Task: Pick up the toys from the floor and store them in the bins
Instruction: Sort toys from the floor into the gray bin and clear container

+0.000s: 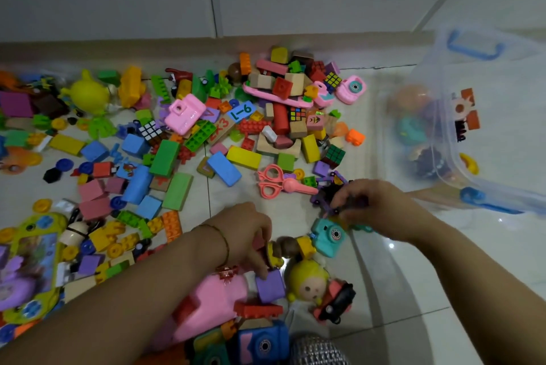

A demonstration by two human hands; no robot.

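Note:
Many small toys cover the white tile floor: blocks, bricks, cube puzzles, toy cameras. My right hand [375, 205] curls round a dark purple wheeled toy [328, 193] near the pink toy scissors [273, 181]. My left hand [248, 234] reaches down with curled fingers onto a small yellow and brown toy [276, 252], just above a purple block [270, 286]. Whether it has hold of that toy is hidden by the fingers. A teal toy camera [329, 234] lies between my hands. The clear plastic bin [461, 128] with blue handles stands at the right, with several toys inside.
A yellow-haired doll head [308, 282] and a red toy camera [335, 302] lie near my left hand. A pink toy [212, 302] and a blue camera [263, 344] sit at the bottom. The wall runs along the back. Bare tiles show at the lower right.

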